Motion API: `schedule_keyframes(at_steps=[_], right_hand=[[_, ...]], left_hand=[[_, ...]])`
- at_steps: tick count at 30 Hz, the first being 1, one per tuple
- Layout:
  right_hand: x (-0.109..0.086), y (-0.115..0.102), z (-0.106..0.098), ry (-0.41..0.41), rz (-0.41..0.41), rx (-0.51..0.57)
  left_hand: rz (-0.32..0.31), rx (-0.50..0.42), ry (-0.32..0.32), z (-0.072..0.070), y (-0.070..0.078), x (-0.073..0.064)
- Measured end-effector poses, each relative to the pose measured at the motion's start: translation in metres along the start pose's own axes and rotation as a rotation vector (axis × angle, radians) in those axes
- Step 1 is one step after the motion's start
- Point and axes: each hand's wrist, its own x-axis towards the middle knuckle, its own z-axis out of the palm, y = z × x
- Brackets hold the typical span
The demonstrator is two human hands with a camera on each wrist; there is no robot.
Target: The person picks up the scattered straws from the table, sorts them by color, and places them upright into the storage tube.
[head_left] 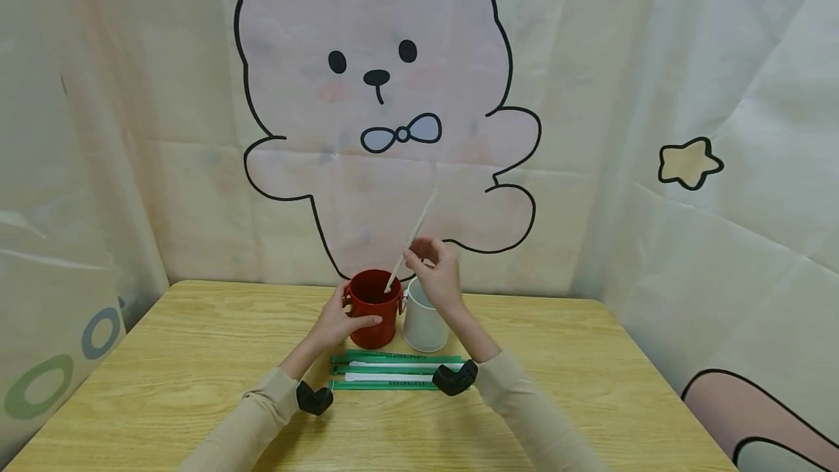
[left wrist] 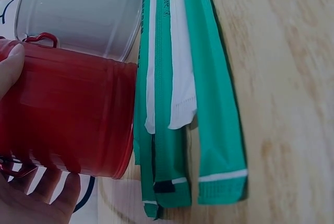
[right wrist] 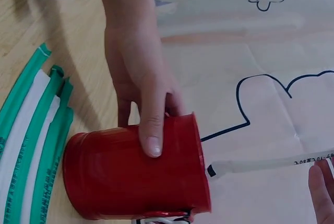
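wood-grained tabletop [head_left: 583, 363] underlies hands [head_left: 336, 325] [head_left: 438, 275] holding a glossy cup [head_left: 378, 336] and slender stick [head_left: 418, 226].

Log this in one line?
left hand: holds red pail | right hand: pinches white wrapped straw over pail | green packets: on table

Glossy red cup [head_left: 381, 335] stands upright; slim white printed packet [head_left: 416, 228] slants, lower end at the cup's mouth.
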Motion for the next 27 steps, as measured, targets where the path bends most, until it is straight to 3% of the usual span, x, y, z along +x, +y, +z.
schedule_keyframes(at_steps=[5,8,18,27], right_hand=[[-0.003,0.011,0.004,-0.030,0.023,-0.064],[-0.008,0.002,0.006,-0.058,0.039,-0.075],[-0.014,0.020,0.009,-0.052,0.087,-0.093],[-0.008,0.066,0.012,-0.023,0.134,-0.142]], left_hand=[[0.005,-0.017,-0.004,0.000,0.003,-0.001],[0.006,-0.019,0.000,0.000,-0.002,0.002],[-0.012,0.018,0.007,0.000,0.001,0.001],[-0.002,0.024,0.010,0.001,-0.002,0.002]])
